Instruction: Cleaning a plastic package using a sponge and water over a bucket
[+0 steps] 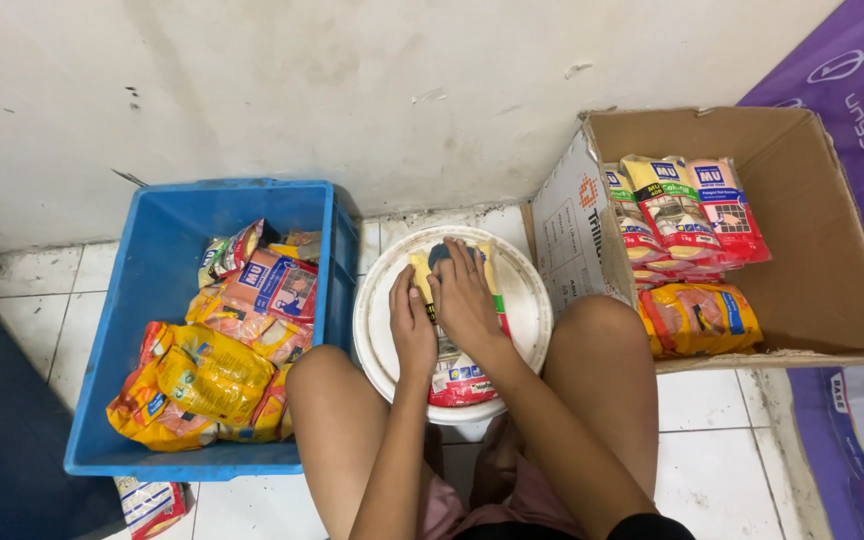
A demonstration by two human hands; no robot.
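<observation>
Packet [457, 375], red/yellow, lies flat on the white bucket lid [524, 300] betw. your knees. Your left hand [412, 330] rests on its left edge, fingers together. Right hand [464, 300] presses a dark cloth [441, 255] onto it, fingers slightly spread. Blue crate [167, 300] left, cardboard box [812, 240] right.

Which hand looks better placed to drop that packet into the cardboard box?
Probably the right hand: it lies on the packet and is nearer the cardboard box; the left hand is farther.
</observation>
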